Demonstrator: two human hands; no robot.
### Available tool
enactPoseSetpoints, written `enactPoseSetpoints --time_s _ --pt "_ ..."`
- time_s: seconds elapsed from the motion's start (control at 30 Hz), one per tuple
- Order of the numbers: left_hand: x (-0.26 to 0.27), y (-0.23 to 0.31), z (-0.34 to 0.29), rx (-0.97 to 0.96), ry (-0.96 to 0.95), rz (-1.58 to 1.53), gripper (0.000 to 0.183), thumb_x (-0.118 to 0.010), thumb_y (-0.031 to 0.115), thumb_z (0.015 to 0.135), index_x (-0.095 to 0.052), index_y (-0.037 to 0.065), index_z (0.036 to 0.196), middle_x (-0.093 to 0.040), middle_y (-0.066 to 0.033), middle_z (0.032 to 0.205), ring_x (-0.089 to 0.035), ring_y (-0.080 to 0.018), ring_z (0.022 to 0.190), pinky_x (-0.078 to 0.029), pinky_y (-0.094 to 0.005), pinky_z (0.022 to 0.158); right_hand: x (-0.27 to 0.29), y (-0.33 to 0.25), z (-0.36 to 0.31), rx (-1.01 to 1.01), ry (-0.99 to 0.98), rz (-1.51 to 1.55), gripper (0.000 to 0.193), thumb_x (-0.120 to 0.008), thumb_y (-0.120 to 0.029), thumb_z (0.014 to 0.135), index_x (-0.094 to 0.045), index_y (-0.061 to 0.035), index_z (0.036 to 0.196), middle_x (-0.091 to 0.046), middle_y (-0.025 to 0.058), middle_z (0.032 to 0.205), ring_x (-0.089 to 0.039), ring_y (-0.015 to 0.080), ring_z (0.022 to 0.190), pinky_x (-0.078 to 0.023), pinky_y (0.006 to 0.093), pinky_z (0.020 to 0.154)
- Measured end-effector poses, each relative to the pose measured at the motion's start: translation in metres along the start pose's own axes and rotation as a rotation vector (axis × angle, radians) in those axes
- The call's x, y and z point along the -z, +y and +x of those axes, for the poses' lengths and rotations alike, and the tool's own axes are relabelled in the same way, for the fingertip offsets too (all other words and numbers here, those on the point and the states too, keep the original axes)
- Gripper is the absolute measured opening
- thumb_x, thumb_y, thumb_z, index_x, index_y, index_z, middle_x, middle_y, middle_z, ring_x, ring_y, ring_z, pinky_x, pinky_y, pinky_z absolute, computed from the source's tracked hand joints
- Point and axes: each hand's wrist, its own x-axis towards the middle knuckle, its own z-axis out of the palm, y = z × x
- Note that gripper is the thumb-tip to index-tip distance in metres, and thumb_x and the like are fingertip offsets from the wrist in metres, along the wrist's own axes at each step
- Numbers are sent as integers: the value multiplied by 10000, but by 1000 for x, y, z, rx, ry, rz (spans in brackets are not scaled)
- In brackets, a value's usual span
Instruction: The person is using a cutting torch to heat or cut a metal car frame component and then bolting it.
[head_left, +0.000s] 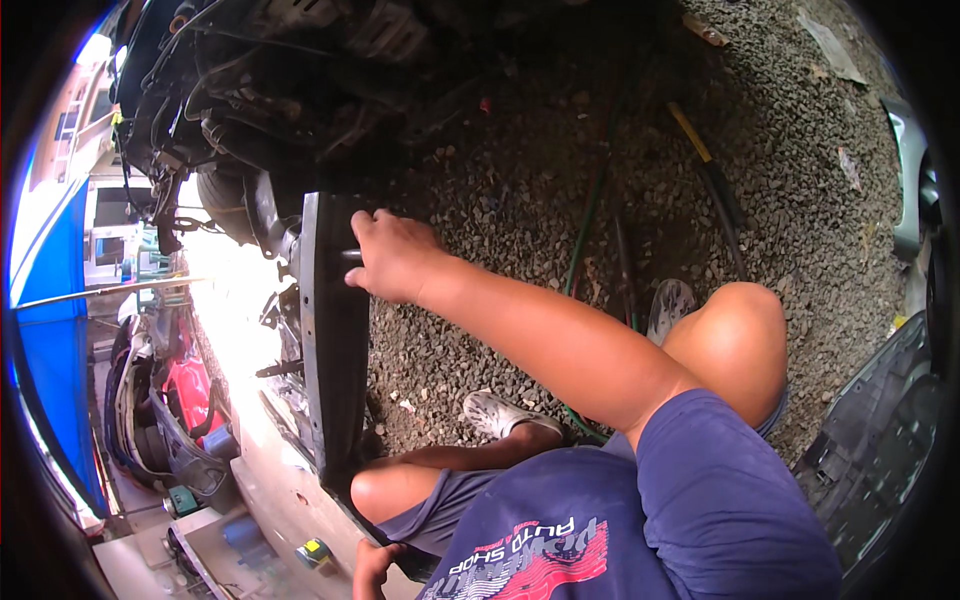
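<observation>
A long dark metal bar (335,350) with small holes along its side runs down the left of the middle. My right hand (398,258) reaches across to its upper part. Thumb and fingers are closed around a short shiny metal piece (352,257), which meets the bar's side; its exact kind cannot be made out. Low in the picture, beside my knee and a pale panel (285,500), my left hand (373,568) is closed near the bar's lower end. What it grips, if anything, is hidden.
The dark underside of a vehicle (330,90) fills the top. Over the gravel (510,240) lie a green hose (583,235) and a dark bar with a yellow end (690,132). Vehicle panels (880,420) lie at right. Bumper parts (150,430) and a blue tarp (55,350) are at left.
</observation>
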Motion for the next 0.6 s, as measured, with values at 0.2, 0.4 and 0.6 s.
enactPoseSetpoints --time_s 0.2,0.4,0.6 --pt "0 -1 -1 34 30 92 353 -903 36 744 -810 -75 1066 -792 -116 932 -721 -226 749 -569 -399 662 15 -7 2 94 -114 -68 281 -735 -283 1013 -705 -44 1158 -768 220 1232 -769 434 1098 -630 548 933" --pt "3 -10 8 59 65 110 347 -931 76 727 -802 -73 1013 -754 -103 869 -665 -206 680 -518 -401 580 1 -4 -5 35 20 -25 318 -689 -309 1060 -778 -4 1071 -791 265 1129 -779 430 1093 -625 538 954" --pt "3 -19 12 21 56 65 343 -936 76 726 -798 -79 999 -755 -98 869 -666 -204 687 -521 -404 589 28 -11 9 0 -328 -129 363 -676 -344 1090 -732 -12 1227 -751 231 1306 -771 416 1170 -632 494 1007"
